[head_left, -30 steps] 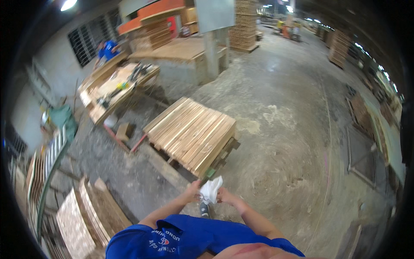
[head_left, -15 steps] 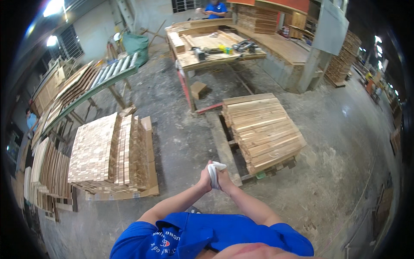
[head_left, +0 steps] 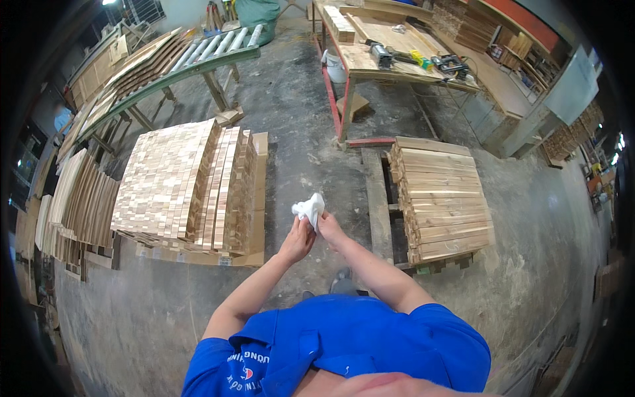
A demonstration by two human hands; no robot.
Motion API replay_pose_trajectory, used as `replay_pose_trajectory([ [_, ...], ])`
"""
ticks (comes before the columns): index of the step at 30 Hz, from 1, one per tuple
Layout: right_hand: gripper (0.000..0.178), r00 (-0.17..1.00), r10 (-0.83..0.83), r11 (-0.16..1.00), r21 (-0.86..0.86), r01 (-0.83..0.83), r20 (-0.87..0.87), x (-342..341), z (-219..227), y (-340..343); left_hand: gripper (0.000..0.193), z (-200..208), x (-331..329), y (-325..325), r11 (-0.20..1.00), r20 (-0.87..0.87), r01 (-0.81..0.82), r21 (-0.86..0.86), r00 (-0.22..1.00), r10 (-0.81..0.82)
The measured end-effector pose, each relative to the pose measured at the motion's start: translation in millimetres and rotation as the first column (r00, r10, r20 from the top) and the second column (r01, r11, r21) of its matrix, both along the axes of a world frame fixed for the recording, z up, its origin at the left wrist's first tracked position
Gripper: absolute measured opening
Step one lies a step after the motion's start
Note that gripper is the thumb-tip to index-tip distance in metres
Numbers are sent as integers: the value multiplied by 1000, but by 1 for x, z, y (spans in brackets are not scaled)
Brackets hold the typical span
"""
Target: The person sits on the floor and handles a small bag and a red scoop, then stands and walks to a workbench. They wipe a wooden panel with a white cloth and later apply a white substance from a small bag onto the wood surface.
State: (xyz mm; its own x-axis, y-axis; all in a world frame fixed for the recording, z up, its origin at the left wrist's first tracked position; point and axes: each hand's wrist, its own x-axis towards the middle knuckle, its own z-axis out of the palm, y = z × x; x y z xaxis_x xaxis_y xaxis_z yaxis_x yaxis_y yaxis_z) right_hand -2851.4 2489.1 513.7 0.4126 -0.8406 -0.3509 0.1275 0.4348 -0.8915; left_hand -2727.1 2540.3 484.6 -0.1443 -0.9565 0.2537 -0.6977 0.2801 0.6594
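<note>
A crumpled piece of white cloth, perhaps a glove, is held up in front of me between the two stacks of wood. My right hand pinches its lower right edge. The fingers of my left hand are close together, their tips at the cloth's lower left side. Both forearms reach forward, and the hands nearly touch. To the right lies a bundle of long wooden slats. At the left stands a tall block of stacked wooden strips on cardboard.
A roller conveyor with boards runs behind the left stack. Ahead is a wooden workbench on red legs, with power tools on it. Leaning boards stand far left. A metal post rises at right.
My hands, clasped around the white cloth before, have moved forward and slightly left and come apart a little, with more cloth showing above them. The view has tilted down and shifted left.
</note>
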Motion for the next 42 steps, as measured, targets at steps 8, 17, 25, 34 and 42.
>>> replay_pose_trajectory([
  [8, 33, 996, -82, 994, -73, 79, -43, -9, -50, -118, 47, 44, -39, -121, 855, 522, 145, 499, 737, -430],
  [17, 39, 999, 32, 997, 69, -32, 9, -42, -21, -304, 46, 62, -2, -302, 883, -390, 335, 329, 900, -197],
  [25, 48, 974, 203, 951, 259, -170, -105, 30, -28, -375, 68, 7, 43, -381, 691, -705, 298, 658, 565, 428],
  [34, 47, 743, 194, 768, -371, -521, -641, 118, -45, -548, 49, -19, 169, -519, 699, -655, 194, 689, 581, 484],
  [42, 40, 879, 73, 756, 549, -357, 472, 221, -4, -619, 60, 28, 234, -637, 662, -930, 654, 367, 283, 236],
])
